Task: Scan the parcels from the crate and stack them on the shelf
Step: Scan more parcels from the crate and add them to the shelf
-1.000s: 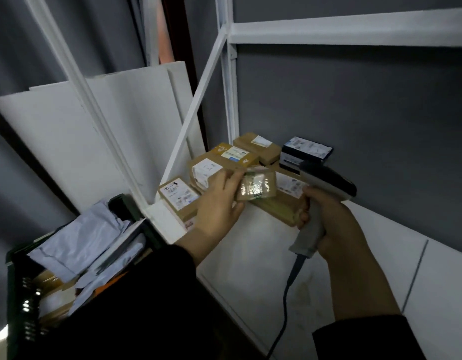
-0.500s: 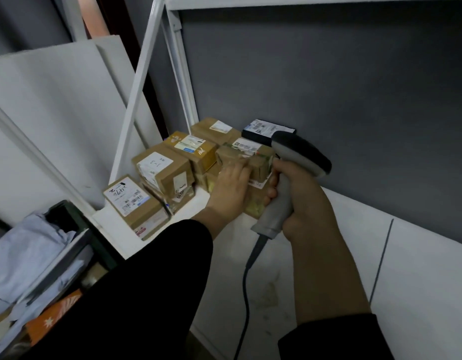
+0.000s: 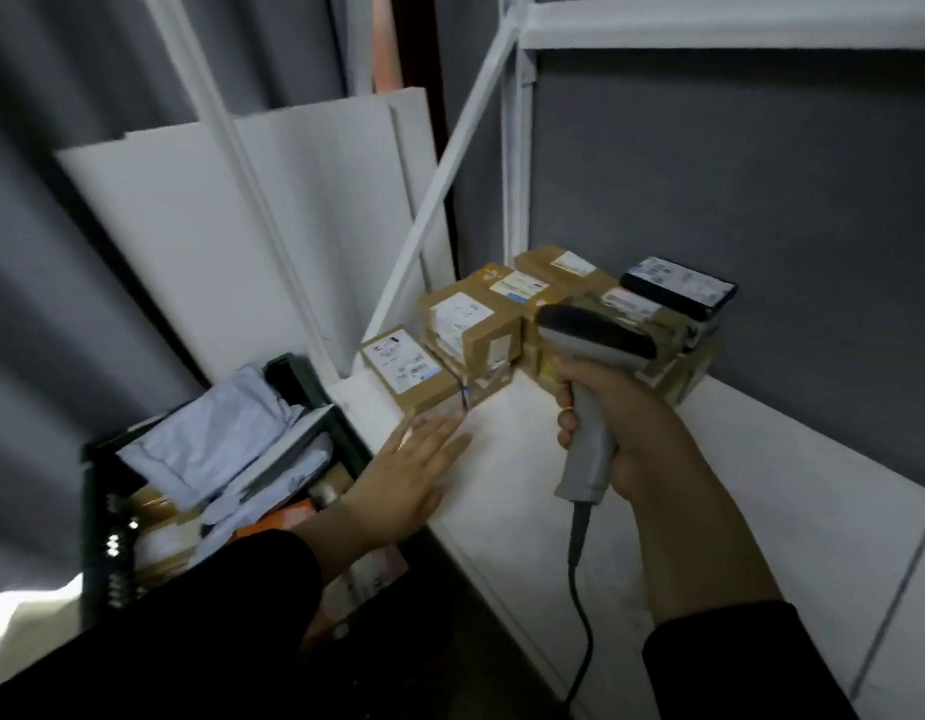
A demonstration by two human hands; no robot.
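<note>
My right hand (image 3: 613, 413) grips a grey barcode scanner (image 3: 590, 376) by its handle, its dark head level with the stacked parcels. My left hand (image 3: 408, 475) is flat and open, holding nothing, over the front-left edge of the white shelf (image 3: 683, 491), between the shelf and the crate. Several brown cardboard parcels (image 3: 470, 330) with white labels sit stacked in the shelf's back-left corner, with a black parcel (image 3: 678, 285) on top at the right. The dark crate (image 3: 101, 491) at lower left holds grey mailer bags (image 3: 210, 439) and more parcels.
White shelf posts and a diagonal brace (image 3: 450, 168) rise at the shelf's left end. An upper shelf (image 3: 735, 20) runs overhead. White boards (image 3: 216, 226) lean against the grey curtain behind the crate. The scanner cable (image 3: 579, 615) hangs down past the shelf's front edge.
My left hand has let go of the small parcel on the stack and drawn back left toward the crate, now open. The scanner hand stayed near the stack.
</note>
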